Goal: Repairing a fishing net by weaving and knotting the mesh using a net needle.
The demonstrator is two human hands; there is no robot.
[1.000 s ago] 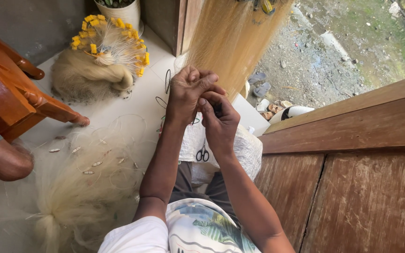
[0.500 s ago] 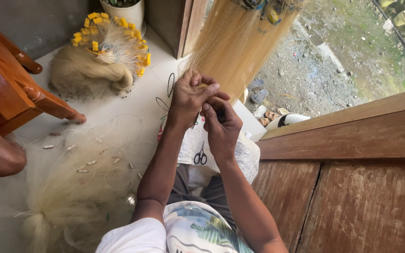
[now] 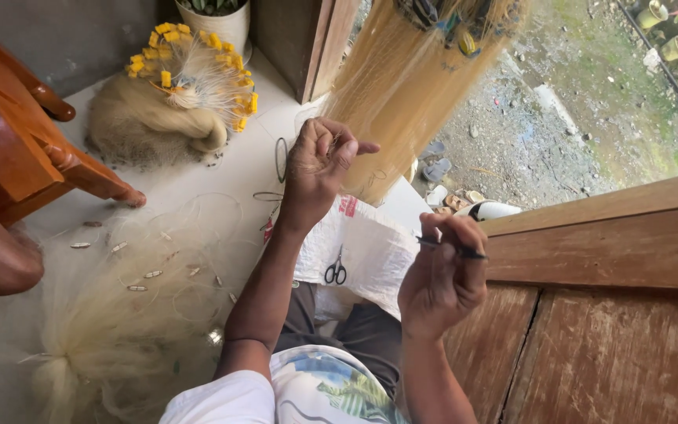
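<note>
- Pale monofilament net [image 3: 402, 102] hangs in a bundle at top centre, just beyond the left hand [image 3: 319, 161].
- Left hand is raised, fingers curled and pinched at the bundle's edge (whatever strand it pinches is too fine to see).
- Right hand [image 3: 441, 279] sits lower, well apart from the left, closed around a thin dark needle [image 3: 453, 247] that sticks out level on both sides of the fingers.
- White sack [image 3: 370, 243] lies across the lap; small scissors [image 3: 336, 271] rest on it, between the two forearms.
- More net [image 3: 119, 314] is spread on the pale floor at left, with small sinkers along it.
- Further out: a net heap with yellow floats [image 3: 190, 71] at top left, beside a white pot [image 3: 221, 23].
- Red-brown wooden chair [image 3: 17, 149] at left edge; wooden wall [image 3: 614, 314] at right.
</note>
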